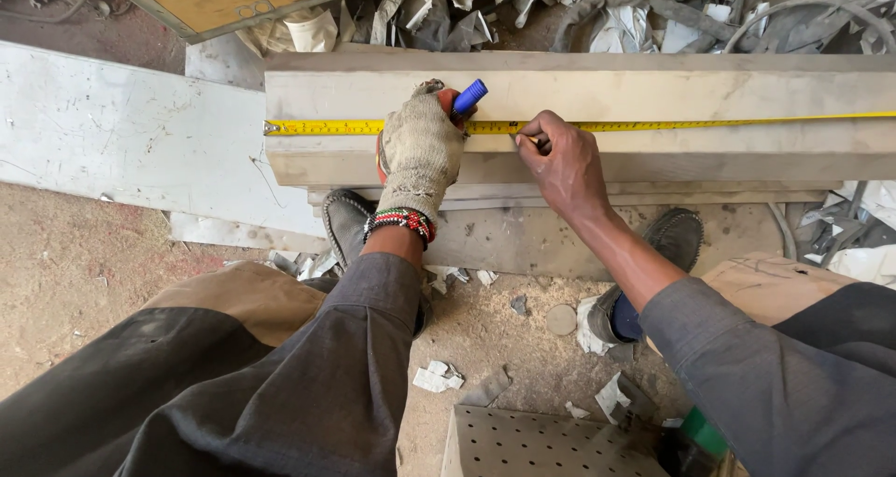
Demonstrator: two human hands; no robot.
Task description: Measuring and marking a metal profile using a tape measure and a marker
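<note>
A long folded grey metal sheet (653, 90) lies across the ground in front of me. A yellow tape measure (327, 127) is stretched along it from its left end to the right edge of the view. My left hand (420, 146), in a knit work glove, presses on the tape and grips a pen with a blue cap (469, 96). My right hand (558, 160) is bare; its fingertips pinch something small and dark down at the tape just right of the glove. What it pinches is too small to tell.
A white metal panel (121, 146) lies to the left under the folded sheet. Scrap metal offcuts (597, 10) pile up behind. My shoes (347, 220) rest on sandy ground. A perforated metal sheet (541, 444) lies near my knees, among paper scraps.
</note>
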